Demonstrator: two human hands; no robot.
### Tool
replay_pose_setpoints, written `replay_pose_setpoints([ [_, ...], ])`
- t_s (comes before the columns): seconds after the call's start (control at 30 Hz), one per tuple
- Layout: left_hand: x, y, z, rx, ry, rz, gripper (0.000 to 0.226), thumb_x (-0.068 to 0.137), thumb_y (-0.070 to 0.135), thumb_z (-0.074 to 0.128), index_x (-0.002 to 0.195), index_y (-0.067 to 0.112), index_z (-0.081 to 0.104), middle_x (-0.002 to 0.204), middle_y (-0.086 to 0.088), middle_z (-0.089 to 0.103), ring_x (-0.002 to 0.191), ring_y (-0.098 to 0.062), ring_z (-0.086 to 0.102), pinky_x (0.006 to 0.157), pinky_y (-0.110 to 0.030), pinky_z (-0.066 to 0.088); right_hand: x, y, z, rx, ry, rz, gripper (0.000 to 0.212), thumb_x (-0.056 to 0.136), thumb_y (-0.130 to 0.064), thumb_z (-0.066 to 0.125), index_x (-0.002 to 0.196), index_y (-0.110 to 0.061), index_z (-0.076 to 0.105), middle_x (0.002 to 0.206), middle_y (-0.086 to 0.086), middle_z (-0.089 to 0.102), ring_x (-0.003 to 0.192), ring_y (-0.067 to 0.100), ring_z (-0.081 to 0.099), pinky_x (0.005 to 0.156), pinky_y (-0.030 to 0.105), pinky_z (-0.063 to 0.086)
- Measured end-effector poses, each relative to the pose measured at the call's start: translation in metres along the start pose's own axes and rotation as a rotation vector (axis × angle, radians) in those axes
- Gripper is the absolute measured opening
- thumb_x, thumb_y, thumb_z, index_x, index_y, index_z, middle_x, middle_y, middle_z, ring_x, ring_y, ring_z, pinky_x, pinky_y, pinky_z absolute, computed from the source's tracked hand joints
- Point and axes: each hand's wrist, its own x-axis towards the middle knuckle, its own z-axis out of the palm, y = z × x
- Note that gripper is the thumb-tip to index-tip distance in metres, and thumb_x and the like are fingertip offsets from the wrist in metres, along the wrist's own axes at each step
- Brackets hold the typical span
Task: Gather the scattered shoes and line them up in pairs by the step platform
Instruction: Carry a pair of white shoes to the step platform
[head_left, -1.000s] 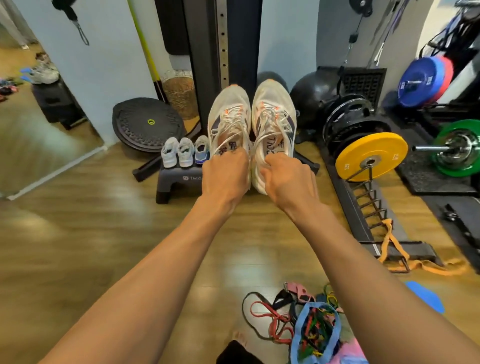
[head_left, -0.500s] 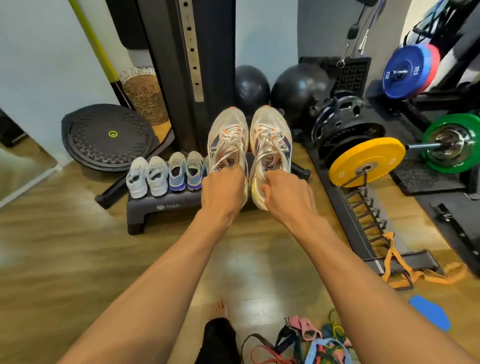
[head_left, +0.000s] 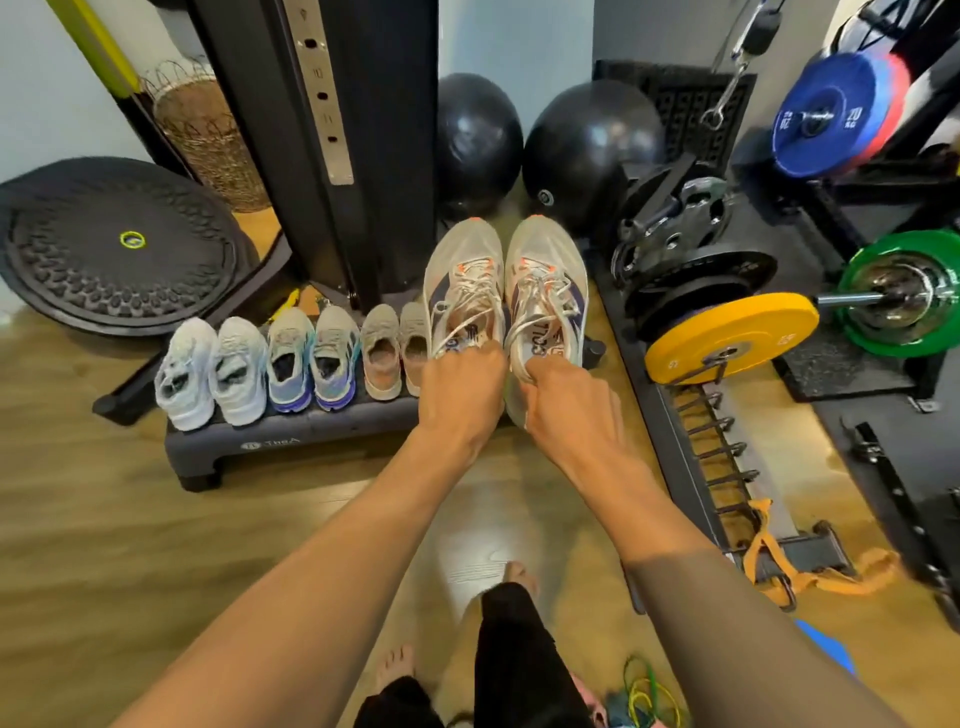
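Three pairs (head_left: 332, 358) visible now, formerly two.

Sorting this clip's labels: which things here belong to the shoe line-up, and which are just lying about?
Job: left hand; right hand; held cream shoes; white pair; blue pair; tan pair; step platform.

Lying about: black balls; yellow plate; basket.

Eight shoes were counted, forming four pairs: one white pair (head_left: 210, 371), one blue-and-purple pair (head_left: 311, 358), one tan pair (head_left: 397, 349), all three on the single step platform (head_left: 291, 434), and one cream running pair (head_left: 504, 291) held up. Two hands (head_left: 460, 387) were visible, as were two black exercise balls (head_left: 478, 140), one yellow weight plate (head_left: 730, 338), one green plate (head_left: 904, 293), one blue plate (head_left: 821, 114), one wicker basket (head_left: 208, 135) and one balance dome (head_left: 114, 249).
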Motion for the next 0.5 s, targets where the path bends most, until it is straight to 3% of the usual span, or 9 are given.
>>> replay_pose_setpoints([
  [0.13,0.05,0.021,0.033,-0.006,-0.058,-0.082,0.02,0.089,0.018,0.055,0.107,0.01,0.058,0.092,-0.01,0.07,0.084,-0.032,0.068,0.057,-0.033,0.039,0.049,0.042,0.019,-0.041,-0.035,-0.021,0.013,0.093,-0.019,0.05,0.104,-0.016,0.057,0.108,0.008,0.06,0.087,0.039,0.063,0.06,0.036,0.038],
  [0.5,0.169,0.053,0.148,-0.006,-0.19,-0.207,0.02,0.089,0.016,0.055,0.108,0.009,0.057,0.09,-0.011,0.071,0.083,-0.033,0.068,0.064,-0.036,0.048,0.172,0.134,0.091,0.055,-0.132,-0.108,0.012,0.093,-0.018,0.052,0.101,-0.01,0.058,0.101,0.015,0.062,0.08,0.042,0.063,0.064,0.041,0.047],
])
